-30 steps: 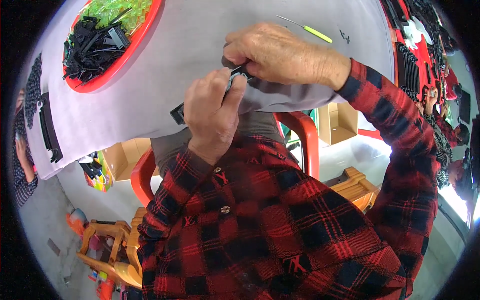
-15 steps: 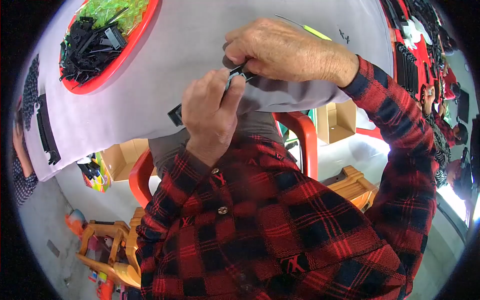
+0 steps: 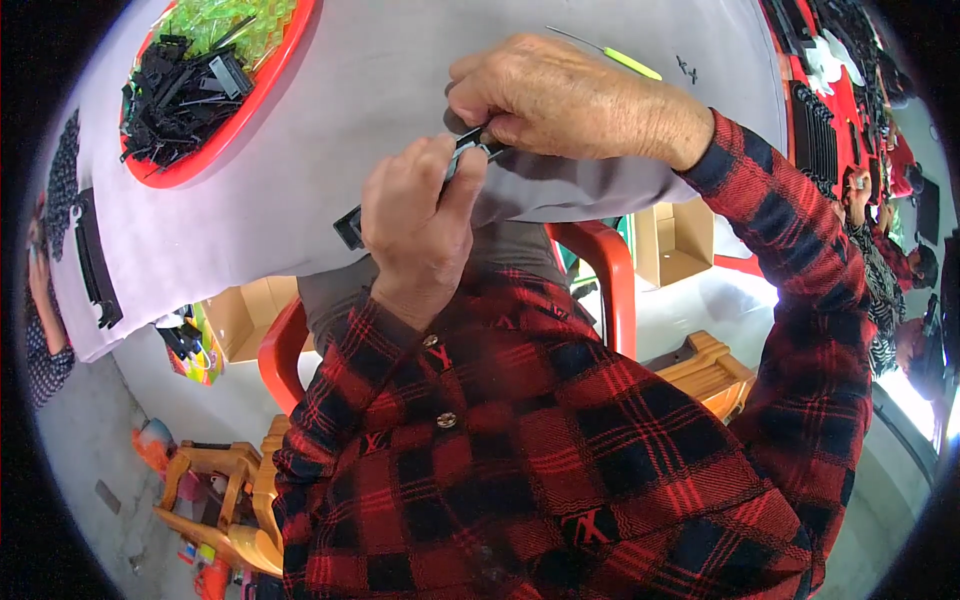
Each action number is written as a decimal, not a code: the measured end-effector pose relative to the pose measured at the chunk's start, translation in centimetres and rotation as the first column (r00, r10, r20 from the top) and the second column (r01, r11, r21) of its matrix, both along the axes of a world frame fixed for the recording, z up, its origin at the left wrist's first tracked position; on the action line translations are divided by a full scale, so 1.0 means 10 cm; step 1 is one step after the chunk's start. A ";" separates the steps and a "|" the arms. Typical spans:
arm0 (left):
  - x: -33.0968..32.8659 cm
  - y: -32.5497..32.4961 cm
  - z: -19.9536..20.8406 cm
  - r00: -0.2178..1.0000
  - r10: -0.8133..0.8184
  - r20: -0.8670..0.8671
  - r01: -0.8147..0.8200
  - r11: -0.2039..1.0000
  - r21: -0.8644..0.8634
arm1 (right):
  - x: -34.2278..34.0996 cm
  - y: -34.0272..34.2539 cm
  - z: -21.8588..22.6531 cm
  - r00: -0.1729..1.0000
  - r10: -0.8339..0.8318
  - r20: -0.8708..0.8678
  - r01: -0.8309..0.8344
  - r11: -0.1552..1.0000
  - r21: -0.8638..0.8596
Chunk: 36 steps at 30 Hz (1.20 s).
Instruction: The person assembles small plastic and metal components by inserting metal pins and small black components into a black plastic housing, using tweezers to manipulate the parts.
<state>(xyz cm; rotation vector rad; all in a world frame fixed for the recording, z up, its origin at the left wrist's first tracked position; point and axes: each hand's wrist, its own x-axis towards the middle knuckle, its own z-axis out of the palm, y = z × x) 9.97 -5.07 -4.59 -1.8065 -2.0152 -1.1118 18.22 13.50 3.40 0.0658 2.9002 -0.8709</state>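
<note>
My left hand (image 3: 420,225) is closed around a long black plastic piece (image 3: 348,228); one end sticks out at the left of the fist, the other shows above the thumb. At that upper end my right hand (image 3: 530,98) is closed, thumb and fingers pinched against the piece. Whatever small part may be between the right fingertips is hidden. Beyond the right hand lies a thin screwdriver with a yellow-green handle (image 3: 632,63). A few tiny black parts (image 3: 687,70) rest to the right of it.
A red tray (image 3: 268,92) at the far left holds black plastic parts (image 3: 180,100) and clear yellow-green pieces (image 3: 240,22). A wrench (image 3: 78,222) lies on a black strip at the left table edge. Cardboard boxes (image 3: 685,245) stand below the table. Other people sit at both sides.
Both hands have shifted very slightly, and the upper end of the black piece shows a little more between them. The grips look the same.
</note>
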 end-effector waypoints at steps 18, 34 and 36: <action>0.01 -0.01 0.02 1.000 0.001 -0.013 -0.001 1.000 -0.027 | 0.00 -0.02 0.00 1.000 0.018 -0.013 -0.018 1.000 -0.009; 0.00 0.02 0.01 0.999 -0.016 -0.028 0.016 1.000 0.025 | -0.01 -0.01 0.00 0.997 0.068 -0.029 -0.068 0.998 -0.001; 0.01 0.04 0.00 1.000 -0.020 -0.023 0.020 0.999 0.025 | 0.01 -0.01 -0.02 0.997 0.066 -0.047 -0.065 0.998 0.012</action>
